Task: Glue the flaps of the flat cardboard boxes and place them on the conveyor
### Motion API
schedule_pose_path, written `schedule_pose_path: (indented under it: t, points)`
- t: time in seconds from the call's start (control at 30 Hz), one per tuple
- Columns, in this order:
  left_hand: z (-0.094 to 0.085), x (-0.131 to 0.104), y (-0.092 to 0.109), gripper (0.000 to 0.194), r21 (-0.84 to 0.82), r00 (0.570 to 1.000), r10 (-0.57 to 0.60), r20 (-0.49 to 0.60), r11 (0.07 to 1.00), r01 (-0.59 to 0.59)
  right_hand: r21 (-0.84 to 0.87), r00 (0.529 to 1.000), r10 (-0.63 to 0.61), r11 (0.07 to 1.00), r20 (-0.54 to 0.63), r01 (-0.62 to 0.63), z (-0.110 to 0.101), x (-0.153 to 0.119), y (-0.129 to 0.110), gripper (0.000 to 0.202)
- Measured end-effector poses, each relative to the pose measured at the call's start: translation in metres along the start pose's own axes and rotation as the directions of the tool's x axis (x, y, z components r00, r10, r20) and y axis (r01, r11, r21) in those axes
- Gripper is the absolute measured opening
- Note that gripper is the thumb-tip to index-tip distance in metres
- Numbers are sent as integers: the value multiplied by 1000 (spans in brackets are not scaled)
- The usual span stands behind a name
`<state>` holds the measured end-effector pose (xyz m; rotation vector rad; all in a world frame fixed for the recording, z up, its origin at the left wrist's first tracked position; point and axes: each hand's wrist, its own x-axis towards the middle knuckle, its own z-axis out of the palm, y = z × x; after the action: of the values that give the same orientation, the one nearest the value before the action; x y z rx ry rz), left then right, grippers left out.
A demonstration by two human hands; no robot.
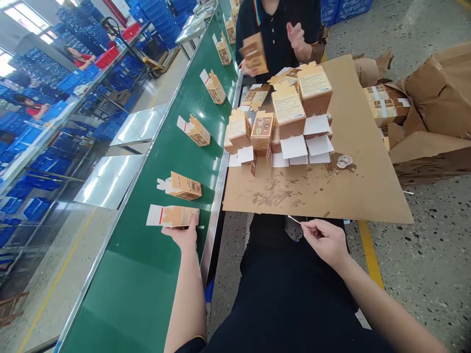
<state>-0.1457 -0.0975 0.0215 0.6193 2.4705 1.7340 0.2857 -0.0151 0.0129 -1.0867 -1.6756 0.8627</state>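
Observation:
On the green conveyor belt, my left hand (186, 238) is wrapped round a small brown and tan carton (176, 216), whose white end flap with a red stripe stands open. Right beside it is another open-flapped carton (186, 186). Over my lap, just off the front edge of the cardboard sheet, my right hand (327, 240) pinches a thin cotton swab (294, 219) with its pale tip pointing left. A small clear cup (344, 161) sits on the sheet, with wet spots around it.
Several more cartons (198, 131) stand in a line up the conveyor belt (147, 274). Open cartons (289, 109) cluster on the cardboard sheet (353, 191). Across from me, a co-worker (277, 37) holds a carton (254, 53). A torn box (437, 103) with packed cartons lies at right.

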Motion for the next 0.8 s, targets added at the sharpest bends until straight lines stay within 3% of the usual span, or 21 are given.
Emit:
schedule_pose_path:
  t: [0.07, 0.1, 0.17, 0.23, 0.3, 0.37, 0.43, 0.47, 0.53, 0.63, 0.8]
  points:
    - [-10, -1, -5, 107, 67, 997, 36, -66, 997, -31, -3, 1000, 2, 1000, -14, -2, -3, 4, 1, 24]
    - [-15, -3, -5, 105, 113, 986, 107, -126, 989, -93, -10, 1000, 8, 1000, -23, -8, -5, 5, 1, 24]
    - [-20, -6, 0, 91, 200, 923, 301, -240, 946, -256, -26, 999, 27, 999, -44, -28, -11, 6, 2, 24]
    - [-10, -7, 16, 72, 174, 867, 427, -259, 903, -392, -33, 997, 44, 998, -66, -46, -17, 5, 2, 25]
    - [23, -3, 44, 55, -3, 899, 405, -164, 912, -411, -38, 994, 51, 998, -93, -55, -20, 6, 3, 26]
    - [75, 7, 81, 40, -206, 957, 286, 50, 940, -270, -46, 993, 45, 998, -113, -51, -21, 9, 2, 27]
    - [133, 22, 120, 33, -245, 936, 206, 287, 960, -136, -56, 992, 32, 998, -122, -39, -21, 12, 0, 25]
    - [160, 31, 138, 33, -222, 914, 219, 342, 964, -148, -61, 992, 25, 998, -125, -33, -21, 13, -1, 24]
    - [201, 49, 168, 34, -153, 853, 331, 404, 944, -294, -73, 990, 12, 997, -139, -22, -23, 13, -4, 22]
    - [235, 69, 196, 31, -16, 794, 407, 452, 893, -449, -86, 981, -2, 996, -193, -14, -28, 7, -7, 18]
    - [262, 71, 211, 51, 304, 796, 259, 547, 824, -478, -96, 968, 45, 993, -246, -70, -38, -5, -8, 17]
